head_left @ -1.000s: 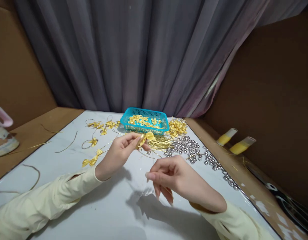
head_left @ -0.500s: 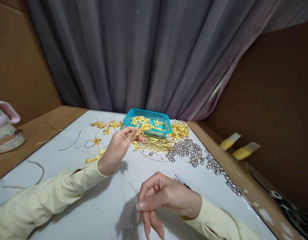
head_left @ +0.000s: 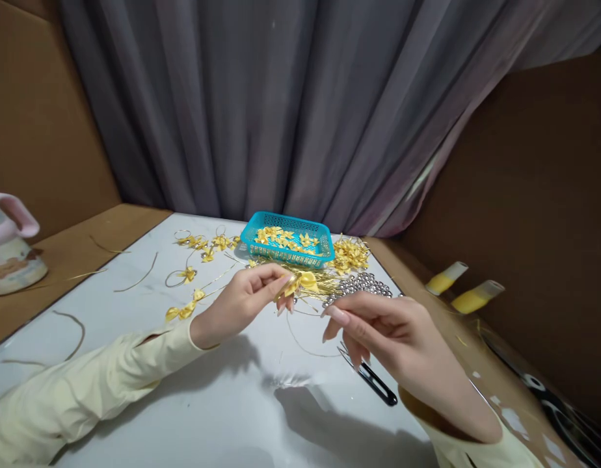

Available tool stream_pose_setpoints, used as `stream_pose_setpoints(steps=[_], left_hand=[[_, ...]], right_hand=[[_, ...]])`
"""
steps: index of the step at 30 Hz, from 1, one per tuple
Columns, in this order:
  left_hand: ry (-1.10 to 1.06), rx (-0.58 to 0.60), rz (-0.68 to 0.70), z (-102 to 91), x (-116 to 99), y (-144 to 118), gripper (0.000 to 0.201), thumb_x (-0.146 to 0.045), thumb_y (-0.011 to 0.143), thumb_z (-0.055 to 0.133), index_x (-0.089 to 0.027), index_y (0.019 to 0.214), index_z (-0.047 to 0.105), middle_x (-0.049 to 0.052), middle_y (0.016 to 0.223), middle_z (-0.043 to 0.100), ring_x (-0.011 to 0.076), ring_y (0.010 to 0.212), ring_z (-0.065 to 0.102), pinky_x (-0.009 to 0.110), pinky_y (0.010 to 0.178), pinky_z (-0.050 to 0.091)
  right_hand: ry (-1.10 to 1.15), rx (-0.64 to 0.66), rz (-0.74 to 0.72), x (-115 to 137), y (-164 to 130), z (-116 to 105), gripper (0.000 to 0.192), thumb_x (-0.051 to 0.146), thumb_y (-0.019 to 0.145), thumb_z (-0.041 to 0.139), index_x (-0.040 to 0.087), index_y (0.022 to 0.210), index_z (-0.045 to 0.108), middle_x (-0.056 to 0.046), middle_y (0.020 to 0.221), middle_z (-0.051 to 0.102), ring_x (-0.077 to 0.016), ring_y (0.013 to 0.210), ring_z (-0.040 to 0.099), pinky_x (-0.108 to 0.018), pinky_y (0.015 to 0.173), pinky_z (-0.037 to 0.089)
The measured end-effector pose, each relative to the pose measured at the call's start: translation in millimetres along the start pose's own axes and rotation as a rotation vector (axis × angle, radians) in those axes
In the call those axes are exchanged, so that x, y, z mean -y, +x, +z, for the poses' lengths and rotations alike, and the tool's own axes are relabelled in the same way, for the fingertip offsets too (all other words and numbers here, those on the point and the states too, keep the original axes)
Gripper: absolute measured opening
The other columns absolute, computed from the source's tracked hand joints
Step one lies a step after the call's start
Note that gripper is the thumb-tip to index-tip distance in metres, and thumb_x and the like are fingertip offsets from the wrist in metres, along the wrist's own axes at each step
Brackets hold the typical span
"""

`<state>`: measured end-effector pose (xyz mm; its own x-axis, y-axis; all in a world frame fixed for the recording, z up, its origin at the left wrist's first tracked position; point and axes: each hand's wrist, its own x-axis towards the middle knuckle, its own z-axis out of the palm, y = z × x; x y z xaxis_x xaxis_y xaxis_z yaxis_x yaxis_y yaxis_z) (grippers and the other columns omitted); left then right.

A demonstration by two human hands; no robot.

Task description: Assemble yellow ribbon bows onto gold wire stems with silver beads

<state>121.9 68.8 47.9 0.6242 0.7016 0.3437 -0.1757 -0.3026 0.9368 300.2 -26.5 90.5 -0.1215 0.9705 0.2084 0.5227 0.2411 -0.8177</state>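
My left hand point(head_left: 252, 294) is closed, pinching a yellow ribbon bow point(head_left: 307, 281) between thumb and fingers, above the middle of the white table. To its right, my right hand point(head_left: 378, 328) has thumb and forefinger pressed together. Whatever they hold, if anything, is too small to make out. A thin wire point(head_left: 300, 344) curves below the two hands; I cannot tell whether either hand grips it. Behind the left hand lies a bundle of gold wires point(head_left: 324, 281), partly covered. The heap of silver beads point(head_left: 363, 284) is partly hidden by my right hand.
A blue basket point(head_left: 328, 235) holds yellow ribbon flowers, with a pile of more flowers point(head_left: 350, 255) beside it. Finished-looking bows with wire loops point(head_left: 186, 276) lie left. A black-handled tool point(head_left: 376, 385) lies under my right hand. A mug point(head_left: 15, 263) stands far left; scissors point(head_left: 549, 396) lie right.
My right hand has moved up and to the right, uncovering the black-handled tool. My left hand has come slightly lower and to the right with the yellow bow.
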Motion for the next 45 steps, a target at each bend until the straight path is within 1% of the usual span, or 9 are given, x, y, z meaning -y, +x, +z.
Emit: stream_pose_setpoints(steps=[6, 16, 19, 24, 27, 30, 36, 40, 45], left_hand=[[0.008, 0.081, -0.018, 2.4, 0, -5, 0.024, -0.027, 0.089, 0.047, -0.017, 0.069, 0.054, -0.001, 0.062, 0.053, 0.0106, 0.057, 0.047, 0.023, 0.056, 0.037], [-0.074, 0.107, -0.097, 4.1, 0, -4, 0.028, -0.026, 0.091, 0.044, -0.017, 0.064, 0.048, -0.002, 0.06, 0.05, 0.0105, 0.057, 0.044, 0.024, 0.057, 0.034], [-0.08, 0.043, -0.094, 4.7, 2, -3, 0.027, -0.028, 0.09, 0.046, -0.016, 0.066, 0.051, -0.002, 0.061, 0.049, 0.0113, 0.059, 0.046, 0.024, 0.059, 0.036], [-0.165, -0.127, -0.092, 1.7, 9, 1, 0.024, -0.03, 0.086, 0.052, -0.016, 0.067, 0.054, 0.0, 0.069, 0.051, 0.0131, 0.071, 0.048, 0.024, 0.069, 0.037], [-0.212, -0.219, -0.083, -1.3, 12, 5, 0.021, -0.03, 0.083, 0.058, -0.016, 0.067, 0.056, -0.001, 0.071, 0.052, 0.0123, 0.072, 0.046, 0.023, 0.071, 0.036], [-0.241, -0.278, -0.059, -3.2, 13, 8, 0.018, -0.029, 0.082, 0.06, -0.016, 0.069, 0.059, -0.001, 0.071, 0.053, 0.0118, 0.073, 0.047, 0.022, 0.073, 0.037], [-0.4, -0.345, -0.087, -6.4, 10, 11, 0.014, -0.024, 0.08, 0.061, -0.015, 0.07, 0.062, -0.001, 0.074, 0.057, 0.0109, 0.078, 0.053, 0.021, 0.078, 0.04], [-0.543, -0.338, -0.109, -10.0, 6, 13, 0.016, -0.022, 0.08, 0.061, -0.014, 0.067, 0.061, 0.0, 0.073, 0.057, 0.0123, 0.086, 0.058, 0.022, 0.084, 0.043], [-0.574, -0.277, -0.088, -9.1, 0, 12, 0.013, -0.016, 0.081, 0.06, -0.013, 0.069, 0.059, -0.002, 0.065, 0.054, 0.0071, 0.063, 0.055, 0.018, 0.068, 0.047]], right_hand=[[-0.203, -0.039, -0.11, -4, -2, 6, 0.027, 0.025, 0.087, 0.051, 0.015, 0.064, 0.063, 0.002, 0.047, 0.053, -0.0066, 0.04, 0.043, -0.019, 0.044, 0.034], [-0.194, -0.062, -0.13, -2, -5, 8, 0.028, 0.023, 0.086, 0.05, 0.015, 0.062, 0.062, 0.001, 0.05, 0.056, -0.0067, 0.042, 0.042, -0.02, 0.045, 0.033], [-0.05, 0.06, -0.035, 0, -3, 9, 0.028, 0.026, 0.086, 0.051, 0.015, 0.063, 0.061, 0.0, 0.052, 0.059, -0.006, 0.041, 0.042, -0.019, 0.043, 0.032], [0.552, 0.426, 0.332, -14, 4, 25, 0.022, 0.033, 0.079, 0.061, 0.013, 0.07, 0.059, 0.001, 0.054, 0.061, -0.003, 0.032, 0.038, -0.016, 0.034, 0.027], [0.836, 0.609, 0.408, -29, 8, 37, 0.017, 0.026, 0.076, 0.062, 0.01, 0.07, 0.062, 0.0, 0.055, 0.063, -0.002, 0.031, 0.041, -0.016, 0.034, 0.03], [1.004, 0.706, 0.467, -40, 12, 43, 0.014, 0.02, 0.073, 0.061, 0.007, 0.069, 0.064, 0.0, 0.051, 0.063, -0.0025, 0.027, 0.04, -0.016, 0.03, 0.027], [1.075, 0.821, 0.546, -53, 17, 46, 0.012, 0.018, 0.07, 0.059, 0.007, 0.068, 0.064, 0.0, 0.046, 0.063, -0.003, 0.023, 0.038, -0.015, 0.025, 0.023], [1.014, 0.798, 0.535, -64, 22, 49, 0.013, 0.019, 0.069, 0.061, 0.007, 0.066, 0.064, 0.001, 0.044, 0.062, -0.003, 0.023, 0.039, -0.014, 0.025, 0.024], [0.865, 0.762, 0.376, -73, 30, 29, 0.017, 0.023, 0.072, 0.065, 0.007, 0.067, 0.064, -0.003, 0.053, 0.067, -0.0068, 0.035, 0.055, -0.014, 0.031, 0.034]])
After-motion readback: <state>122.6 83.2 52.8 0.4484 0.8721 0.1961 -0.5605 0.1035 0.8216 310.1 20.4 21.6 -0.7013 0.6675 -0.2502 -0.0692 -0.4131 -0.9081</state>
